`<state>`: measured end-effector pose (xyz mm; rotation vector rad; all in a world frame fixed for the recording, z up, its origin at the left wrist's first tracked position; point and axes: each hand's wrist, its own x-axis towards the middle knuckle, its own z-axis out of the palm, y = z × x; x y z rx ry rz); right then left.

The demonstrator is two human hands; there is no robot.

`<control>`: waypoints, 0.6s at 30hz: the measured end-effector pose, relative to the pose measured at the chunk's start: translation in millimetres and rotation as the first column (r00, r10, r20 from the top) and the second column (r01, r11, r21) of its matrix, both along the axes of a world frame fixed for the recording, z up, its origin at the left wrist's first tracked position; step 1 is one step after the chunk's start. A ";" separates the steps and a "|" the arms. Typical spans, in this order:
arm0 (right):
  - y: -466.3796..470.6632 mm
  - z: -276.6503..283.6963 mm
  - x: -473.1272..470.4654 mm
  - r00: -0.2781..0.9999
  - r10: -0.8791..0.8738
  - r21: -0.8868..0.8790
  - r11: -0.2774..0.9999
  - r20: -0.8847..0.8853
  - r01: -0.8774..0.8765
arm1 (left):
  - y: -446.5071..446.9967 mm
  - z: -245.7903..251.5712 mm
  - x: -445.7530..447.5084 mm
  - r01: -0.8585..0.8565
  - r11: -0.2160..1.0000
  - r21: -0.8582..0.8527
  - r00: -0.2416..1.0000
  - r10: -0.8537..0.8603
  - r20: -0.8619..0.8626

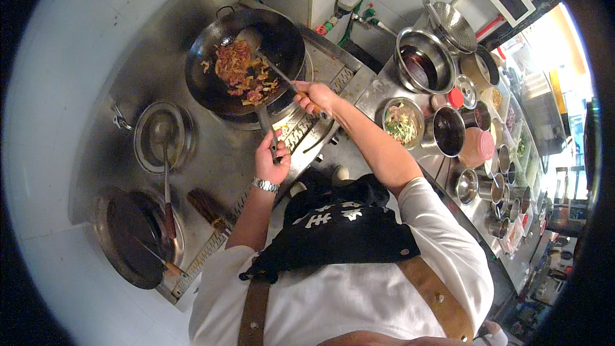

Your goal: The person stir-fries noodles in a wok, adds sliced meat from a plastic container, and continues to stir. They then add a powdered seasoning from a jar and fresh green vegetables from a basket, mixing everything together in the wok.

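A dark wok [283,38] sits tilted over the burner, its long handle [264,122] pointing back at me. My left hand [274,161] is closed around the end of that handle. In my right hand [314,97] is the wooden grip of a metal cooking ladle [281,73]. The ladle's bowl rests in the wok at the far edge of the food. Browned, shredded pieces, perhaps sliced meat with vegetables, form a heap of food [235,65] in the wok. Looser bits lie towards the handle side.
Left of the wok, a round pot [139,154] holds another ladle [166,178]. A second wok [125,245] and a bamboo brush [206,206] lie nearer. On the right counter stand a bowl of cut ingredients [403,122], a steel basin of dark liquid [401,62] and several seasoning pots.
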<state>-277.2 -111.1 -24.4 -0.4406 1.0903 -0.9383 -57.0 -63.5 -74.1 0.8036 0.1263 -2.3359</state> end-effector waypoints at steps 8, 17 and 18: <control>-23.3 -3.3 24.0 0.698 0.027 -0.222 0.939 -0.715 -0.264 | 0.8 -1.5 1.0 0.011 1.000 -0.004 1.000 -0.011 0.009; 81.6 116.1 -13.0 -0.166 -0.008 0.107 0.734 -0.986 -0.671 | 5.3 4.3 -3.2 -0.019 1.000 -0.004 0.998 0.019 0.057; 98.5 134.1 -21.8 -0.215 0.097 0.211 0.767 -0.972 -0.606 | 5.9 4.4 -3.9 -0.022 1.000 -0.002 0.998 0.022 0.065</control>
